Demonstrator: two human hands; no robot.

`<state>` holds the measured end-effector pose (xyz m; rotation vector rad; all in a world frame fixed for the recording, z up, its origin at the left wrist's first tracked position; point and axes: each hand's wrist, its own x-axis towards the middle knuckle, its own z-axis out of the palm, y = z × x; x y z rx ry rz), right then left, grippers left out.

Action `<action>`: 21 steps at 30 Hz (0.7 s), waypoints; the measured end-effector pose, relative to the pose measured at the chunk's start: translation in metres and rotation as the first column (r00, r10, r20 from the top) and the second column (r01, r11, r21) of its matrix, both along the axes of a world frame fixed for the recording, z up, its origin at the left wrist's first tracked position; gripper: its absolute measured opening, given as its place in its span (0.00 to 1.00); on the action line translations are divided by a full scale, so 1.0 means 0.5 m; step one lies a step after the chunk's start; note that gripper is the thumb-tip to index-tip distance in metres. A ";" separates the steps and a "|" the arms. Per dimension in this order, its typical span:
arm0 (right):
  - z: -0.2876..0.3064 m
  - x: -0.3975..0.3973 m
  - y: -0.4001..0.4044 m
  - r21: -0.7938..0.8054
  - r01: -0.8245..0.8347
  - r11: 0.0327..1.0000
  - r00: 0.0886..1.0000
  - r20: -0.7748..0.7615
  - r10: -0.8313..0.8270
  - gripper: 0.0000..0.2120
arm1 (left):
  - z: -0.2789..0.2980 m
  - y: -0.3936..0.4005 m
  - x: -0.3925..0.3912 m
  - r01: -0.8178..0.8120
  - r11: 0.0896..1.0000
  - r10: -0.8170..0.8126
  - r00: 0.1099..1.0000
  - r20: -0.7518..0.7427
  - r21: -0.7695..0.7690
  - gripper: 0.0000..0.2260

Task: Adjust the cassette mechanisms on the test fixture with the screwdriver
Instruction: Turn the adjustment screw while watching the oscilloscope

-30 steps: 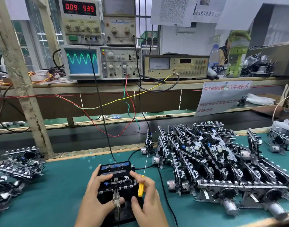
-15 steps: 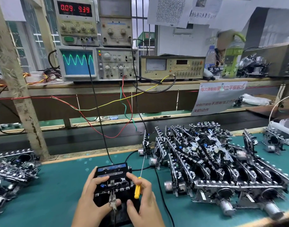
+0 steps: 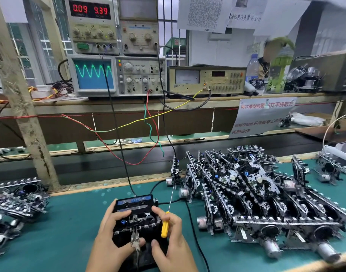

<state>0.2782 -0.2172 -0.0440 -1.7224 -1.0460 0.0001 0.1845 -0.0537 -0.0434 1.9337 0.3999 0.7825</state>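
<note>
Head view, fixture: the black test fixture [image 3: 136, 218] sits on the green counter [image 3: 66, 228] directly in front of the person, with one cassette mechanism [image 3: 137, 220] seated in it.
Head view, left hand: the left hand [image 3: 111, 238] wraps the fixture's left edge, fingers curled over the top and thumb across the front beside the alligator clip [image 3: 135, 239]; judged to steady the unit.
Head view, right hand: the right hand [image 3: 168, 236] grips the yellow-handled screwdriver [image 3: 165, 223], its index finger reaching onto the mechanism.
Head view, screwdriver: the thin shaft points up and away from the mechanism, so the tip is not engaged; the tool appears parked in the palm while the fingers work.
Head view, stock: a dense pile of cassette mechanisms [image 3: 256, 197] lies to the right, a smaller group [image 3: 17, 201] to the left; probably pending and finished units, though which is which cannot be told.
Head view, instruments: the oscilloscope [image 3: 93, 74] on the shelf shows a sine trace; the power supply [image 3: 89, 9] reads 0.09 and 9.39.
Head view, wiring: a black lead [image 3: 117, 134] drops from the instruments to the fixture.
</note>
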 end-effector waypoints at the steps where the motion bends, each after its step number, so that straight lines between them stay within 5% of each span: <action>1: 0.000 0.000 0.000 0.009 -0.001 1.000 1.000 -0.003 0.001 0.25 | -0.001 0.000 0.000 0.000 1.000 0.000 1.000 0.000 0.001 0.36; 21: 0.005 -0.002 -0.001 -0.005 -0.012 1.000 1.000 0.002 0.012 0.24 | 0.006 -0.003 0.000 -0.003 1.000 0.003 1.000 -0.007 -0.006 0.35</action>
